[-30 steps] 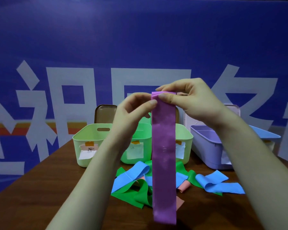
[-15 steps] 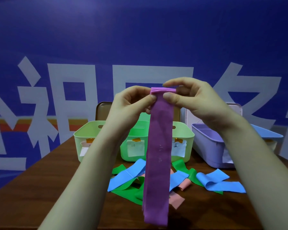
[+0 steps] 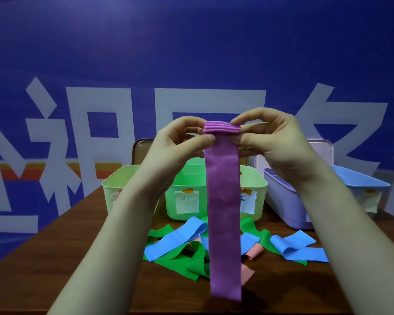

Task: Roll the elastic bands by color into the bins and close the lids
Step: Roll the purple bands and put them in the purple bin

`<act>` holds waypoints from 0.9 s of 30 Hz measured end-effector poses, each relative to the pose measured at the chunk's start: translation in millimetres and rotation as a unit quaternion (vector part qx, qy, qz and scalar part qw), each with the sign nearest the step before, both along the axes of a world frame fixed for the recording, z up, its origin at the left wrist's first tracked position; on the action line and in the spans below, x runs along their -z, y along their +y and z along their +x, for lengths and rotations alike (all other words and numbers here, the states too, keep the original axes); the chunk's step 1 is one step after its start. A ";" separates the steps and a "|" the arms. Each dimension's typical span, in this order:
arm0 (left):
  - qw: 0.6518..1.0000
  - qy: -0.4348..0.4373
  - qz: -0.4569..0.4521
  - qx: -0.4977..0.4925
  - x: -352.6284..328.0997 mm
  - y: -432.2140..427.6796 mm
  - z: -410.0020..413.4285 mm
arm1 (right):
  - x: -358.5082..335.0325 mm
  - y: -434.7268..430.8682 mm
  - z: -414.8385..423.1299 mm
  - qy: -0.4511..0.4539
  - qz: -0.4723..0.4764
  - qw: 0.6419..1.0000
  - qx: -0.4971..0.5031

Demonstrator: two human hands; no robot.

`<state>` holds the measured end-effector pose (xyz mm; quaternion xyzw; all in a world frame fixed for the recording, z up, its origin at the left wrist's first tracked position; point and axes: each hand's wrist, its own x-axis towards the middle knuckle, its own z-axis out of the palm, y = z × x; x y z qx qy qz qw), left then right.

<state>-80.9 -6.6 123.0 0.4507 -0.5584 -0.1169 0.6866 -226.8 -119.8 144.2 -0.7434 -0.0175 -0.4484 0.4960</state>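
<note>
I hold a purple elastic band (image 3: 223,214) up in front of me, its top end wound into a small roll. My left hand (image 3: 180,142) pinches the roll's left side and my right hand (image 3: 271,137) pinches its right side. The rest of the band hangs straight down, its lower end just above the table. Behind it, loose blue bands (image 3: 175,242), green bands (image 3: 191,262) and pink bands (image 3: 255,252) lie in a heap. Three green bins (image 3: 187,178) with paper labels stand in a row behind the heap, with a purple bin (image 3: 282,201) to their right.
A brown wooden table (image 3: 55,258) carries everything. A light blue bin (image 3: 362,183) sits at the far right behind the purple one. A brown lid (image 3: 143,151) and a white lid (image 3: 323,153) lean upright behind the bins. A blue wall with white characters is at the back.
The roll at the top of the purple band has grown thicker as my fingers wind it. The hanging length is shorter and its lower end has risen.
</note>
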 end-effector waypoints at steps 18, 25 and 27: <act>0.992 0.032 0.121 -0.020 2.8 -13.2 -7.3 | 10.3 -11.4 5.8 0.032 -0.025 0.999 -0.002; 0.996 0.029 0.075 -0.048 9.8 -14.8 -8.2 | 14.0 -12.0 3.7 0.119 0.011 0.993 -0.024; 0.996 0.008 0.072 -0.049 9.9 -14.2 -10.2 | 15.8 -7.8 8.5 0.159 0.012 0.987 0.001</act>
